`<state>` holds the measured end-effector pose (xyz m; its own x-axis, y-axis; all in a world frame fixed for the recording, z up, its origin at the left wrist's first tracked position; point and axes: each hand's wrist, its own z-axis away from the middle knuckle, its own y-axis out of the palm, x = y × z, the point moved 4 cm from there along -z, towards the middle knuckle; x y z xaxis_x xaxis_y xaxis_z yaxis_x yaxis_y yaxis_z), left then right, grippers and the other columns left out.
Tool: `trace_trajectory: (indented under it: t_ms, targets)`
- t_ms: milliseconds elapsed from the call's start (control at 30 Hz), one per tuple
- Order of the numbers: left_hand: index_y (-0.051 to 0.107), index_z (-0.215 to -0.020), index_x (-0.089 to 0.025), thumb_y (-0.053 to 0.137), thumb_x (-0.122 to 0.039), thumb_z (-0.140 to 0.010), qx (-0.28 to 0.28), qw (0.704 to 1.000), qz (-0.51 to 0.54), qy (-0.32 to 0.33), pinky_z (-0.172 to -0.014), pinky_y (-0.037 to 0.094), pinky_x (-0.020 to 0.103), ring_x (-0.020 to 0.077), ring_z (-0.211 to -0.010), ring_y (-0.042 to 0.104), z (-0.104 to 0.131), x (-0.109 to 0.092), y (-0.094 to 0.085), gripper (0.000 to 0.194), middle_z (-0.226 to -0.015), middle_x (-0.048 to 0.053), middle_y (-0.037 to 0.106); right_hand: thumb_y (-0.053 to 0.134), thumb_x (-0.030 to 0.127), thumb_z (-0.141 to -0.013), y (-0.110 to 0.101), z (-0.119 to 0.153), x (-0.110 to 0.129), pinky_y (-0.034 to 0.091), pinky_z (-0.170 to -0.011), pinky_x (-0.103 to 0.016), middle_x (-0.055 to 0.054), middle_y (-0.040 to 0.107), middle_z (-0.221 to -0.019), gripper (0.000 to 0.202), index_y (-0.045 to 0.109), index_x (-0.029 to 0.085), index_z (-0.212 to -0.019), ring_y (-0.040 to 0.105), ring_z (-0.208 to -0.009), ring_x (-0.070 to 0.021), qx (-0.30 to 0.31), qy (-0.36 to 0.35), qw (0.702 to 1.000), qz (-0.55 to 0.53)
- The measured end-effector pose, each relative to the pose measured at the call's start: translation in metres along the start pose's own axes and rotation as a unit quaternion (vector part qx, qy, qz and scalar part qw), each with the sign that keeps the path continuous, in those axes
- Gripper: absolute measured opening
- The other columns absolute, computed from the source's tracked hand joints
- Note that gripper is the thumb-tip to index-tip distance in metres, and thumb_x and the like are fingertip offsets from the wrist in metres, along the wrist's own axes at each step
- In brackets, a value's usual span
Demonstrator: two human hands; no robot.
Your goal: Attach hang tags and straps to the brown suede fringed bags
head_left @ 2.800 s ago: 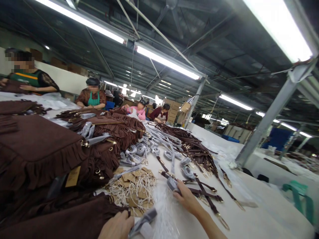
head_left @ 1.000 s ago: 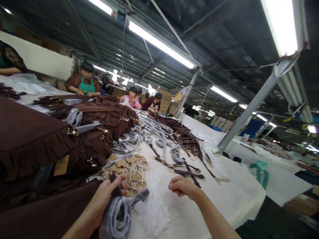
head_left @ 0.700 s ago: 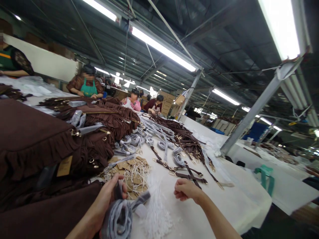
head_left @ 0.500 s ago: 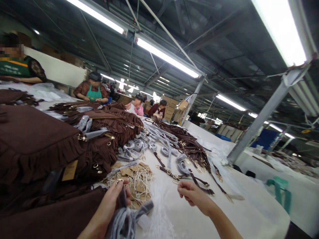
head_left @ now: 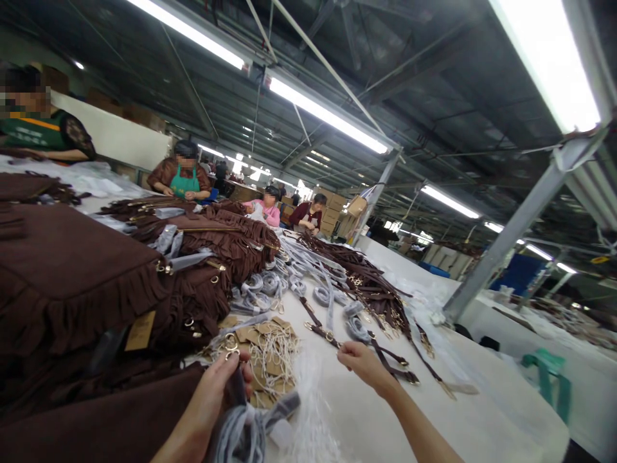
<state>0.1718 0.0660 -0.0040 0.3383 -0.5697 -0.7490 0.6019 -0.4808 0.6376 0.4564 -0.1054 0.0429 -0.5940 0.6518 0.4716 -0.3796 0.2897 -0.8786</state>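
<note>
My left hand (head_left: pixel 226 379) is closed on the end of a plastic-wrapped strap (head_left: pixel 241 434), whose gold clasp (head_left: pixel 230 344) sticks up above the fingertips. The strap's coils hang below that hand. My right hand (head_left: pixel 359 363) is closed near a dark strap with metal rings (head_left: pixel 321 331) on the table; what its fingers hold, if anything, is hidden. Between the hands lies a pile of brown tags with white strings (head_left: pixel 272 357). Brown fringed bags (head_left: pixel 72 257) are stacked to the left.
A heap of dark straps (head_left: pixel 366 280) and wrapped strap coils (head_left: pixel 265 283) lie farther back on the white table (head_left: pixel 482 411). Clear plastic (head_left: pixel 308 411) lies near the front. Several people sit around the far side. A slanting metal post (head_left: pixel 501 238) stands at the right.
My right hand has shifted slightly left and up, its fingers now closer together. More of the gold clasp shows above my left hand. The view has shifted slightly.
</note>
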Motion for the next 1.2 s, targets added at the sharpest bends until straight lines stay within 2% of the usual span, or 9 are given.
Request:
trace_trajectory:
  t_ms: [167, 300, 400, 500, 800, 900, 1067, 1133, 1200]
  targets:
    - [0.064, -0.094, -0.018, 0.078, -0.054, -0.070, 0.006, 1.000, 0.006, 0.005, -0.049, 0.045, 0.020, 0.0134, -0.056, 0.060, 0.004, 0.001, 0.005, 0.046, -0.067, -0.001, 0.066, 0.056, 0.030, -0.079, 0.003, 0.005, -0.009, 0.023, -0.043, -0.024, 0.007, 0.044, -0.053, 0.019, 0.049, 0.021, -0.063, 0.033, -0.043, -0.0091, 0.045, 0.020, 0.994, -0.102]
    - [0.064, -0.093, -0.017, 0.080, -0.051, -0.069, 0.008, 1.000, 0.011, -0.004, -0.047, 0.046, 0.021, 0.0145, -0.056, 0.061, 0.004, 0.002, 0.004, 0.044, -0.067, -0.001, 0.066, 0.061, 0.031, -0.069, 0.000, 0.005, -0.010, 0.014, -0.043, -0.024, 0.008, 0.036, -0.049, 0.024, 0.043, 0.021, -0.056, 0.025, -0.043, -0.0073, 0.042, 0.019, 0.986, -0.162]
    - [0.064, -0.093, -0.016, 0.080, -0.049, -0.069, 0.010, 1.000, 0.007, -0.015, -0.047, 0.046, 0.021, 0.0149, -0.055, 0.062, 0.002, 0.002, 0.003, 0.044, -0.067, 0.000, 0.066, 0.062, 0.035, -0.068, -0.005, 0.003, -0.006, 0.012, -0.043, -0.024, 0.008, 0.037, -0.049, 0.020, 0.048, 0.021, -0.060, 0.024, -0.043, -0.0070, 0.058, 0.016, 0.977, -0.206]
    - [0.065, -0.092, -0.015, 0.081, -0.050, -0.068, 0.009, 1.000, 0.010, -0.010, -0.048, 0.046, 0.021, 0.0143, -0.055, 0.062, 0.001, 0.002, 0.003, 0.045, -0.067, 0.000, 0.067, 0.067, 0.032, -0.061, -0.008, 0.004, 0.002, 0.009, -0.042, -0.024, 0.009, 0.038, -0.047, 0.023, 0.048, 0.020, -0.057, 0.024, -0.043, -0.0058, 0.078, 0.019, 0.967, -0.241]
    - [0.068, -0.094, -0.015, 0.083, -0.047, -0.066, 0.021, 1.000, 0.020, 0.009, -0.050, 0.043, 0.022, 0.0147, -0.053, 0.060, 0.001, 0.002, 0.006, 0.045, -0.066, 0.001, 0.067, 0.071, 0.050, -0.068, -0.006, 0.036, 0.050, 0.003, -0.043, -0.023, 0.013, 0.031, -0.053, 0.041, 0.043, 0.022, -0.074, 0.010, -0.044, -0.0040, 0.137, -0.010, 0.912, -0.386]
    - [0.067, -0.099, -0.017, 0.081, -0.047, -0.067, 0.023, 0.999, 0.021, 0.018, -0.051, 0.043, 0.023, 0.0158, -0.054, 0.061, 0.002, 0.002, 0.006, 0.047, -0.067, 0.001, 0.067, 0.077, 0.053, -0.067, -0.001, 0.042, 0.068, 0.004, -0.042, -0.022, 0.013, 0.032, -0.052, 0.046, 0.045, 0.022, -0.074, 0.011, -0.043, -0.0035, 0.154, -0.026, 0.895, -0.419]
    - [0.065, -0.107, -0.017, 0.081, -0.051, -0.065, 0.026, 0.999, 0.008, 0.036, -0.049, 0.040, 0.023, 0.0162, -0.053, 0.060, -0.005, 0.006, 0.002, 0.056, -0.066, 0.000, 0.066, 0.081, 0.056, -0.068, 0.013, 0.048, 0.103, 0.008, -0.041, -0.020, 0.012, 0.039, -0.053, 0.049, 0.047, 0.021, -0.076, 0.015, -0.041, -0.0033, 0.190, -0.075, 0.841, -0.500]
    - [0.064, -0.108, -0.017, 0.080, -0.052, -0.064, 0.033, 0.999, 0.005, 0.038, -0.050, 0.041, 0.024, 0.0168, -0.053, 0.060, -0.010, 0.009, 0.000, 0.059, -0.064, 0.000, 0.066, 0.080, 0.054, -0.071, 0.017, 0.049, 0.116, 0.021, -0.044, -0.018, 0.008, 0.050, -0.057, 0.045, 0.051, 0.021, -0.078, 0.031, -0.044, -0.0050, 0.184, -0.105, 0.832, -0.512]
    - [0.064, -0.111, -0.017, 0.081, -0.052, -0.062, 0.040, 0.998, 0.007, 0.041, -0.051, 0.042, 0.025, 0.0176, -0.054, 0.061, -0.015, 0.010, -0.002, 0.063, -0.063, -0.001, 0.066, 0.078, 0.051, -0.075, 0.017, 0.051, 0.130, 0.040, -0.063, -0.021, 0.001, 0.066, -0.074, 0.038, 0.056, 0.021, -0.080, 0.055, -0.066, -0.0108, 0.165, -0.152, 0.844, -0.488]
